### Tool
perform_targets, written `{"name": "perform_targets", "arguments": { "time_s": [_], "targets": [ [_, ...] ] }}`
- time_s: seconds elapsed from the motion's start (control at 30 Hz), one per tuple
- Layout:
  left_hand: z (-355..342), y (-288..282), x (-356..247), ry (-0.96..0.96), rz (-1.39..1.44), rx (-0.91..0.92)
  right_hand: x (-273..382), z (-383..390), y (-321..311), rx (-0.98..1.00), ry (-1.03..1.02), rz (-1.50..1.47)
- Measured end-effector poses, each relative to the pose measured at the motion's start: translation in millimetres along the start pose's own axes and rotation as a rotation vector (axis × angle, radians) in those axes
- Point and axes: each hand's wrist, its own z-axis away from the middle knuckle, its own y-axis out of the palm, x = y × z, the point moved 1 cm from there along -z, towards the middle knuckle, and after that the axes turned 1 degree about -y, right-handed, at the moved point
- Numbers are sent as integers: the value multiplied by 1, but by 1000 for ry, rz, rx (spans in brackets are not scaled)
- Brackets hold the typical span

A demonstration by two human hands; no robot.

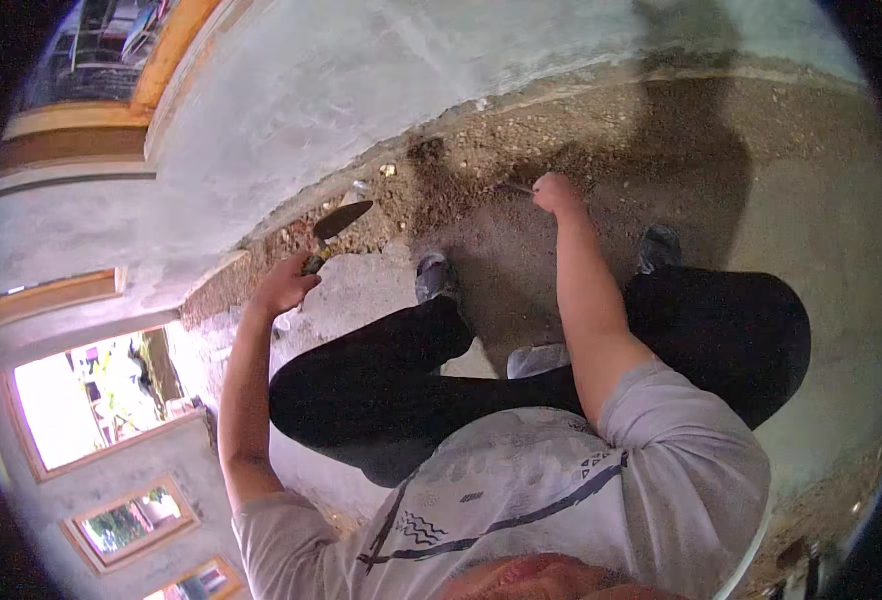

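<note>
My left hand is closed around the handle of a pointing trowel. Its dark, leaf-shaped blade angles up and to the right, over the strip of loose rubble and soil at the foot of the wall. Farther right, my right hand forms a fist around a thin, rod-like metal tool. The tool's tip points left at the dirt; its exact kind is too small to tell, and the fist hides its other end.
A plastered grey wall curves along the far side, with a wood-framed window at upper left. My shoes rest close to the rubble, knees bent wide. Bare concrete floor lies under me. An open doorway stands at left.
</note>
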Motion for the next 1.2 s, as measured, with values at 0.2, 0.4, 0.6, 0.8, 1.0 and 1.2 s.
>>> {"name": "perform_targets", "arguments": {
  "time_s": [0.2, 0.4, 0.6, 0.8, 1.0, 1.2],
  "targets": [
    [18, -8, -36, -98, -53, 60, 25, -19, 23, -4, 92, 55],
    [14, 4, -63, -163, -80, -7, 19, -28, -22, 68, 25, -66],
    [-21, 7, -53, -101, -85, 28, 45, -45, -28, 131, -29, -588],
    [-56, -1, -23, -175, -120, 108, 39, -36, 60, -117, -12, -63],
    [-52, -17, -8, -191, -13, 118, 58, -12, 56, -157, -7, 40],
    [-49, -28, -3, -163, 54, 367, 99, -14, 45, -611, -378, -93]
  ]
}}
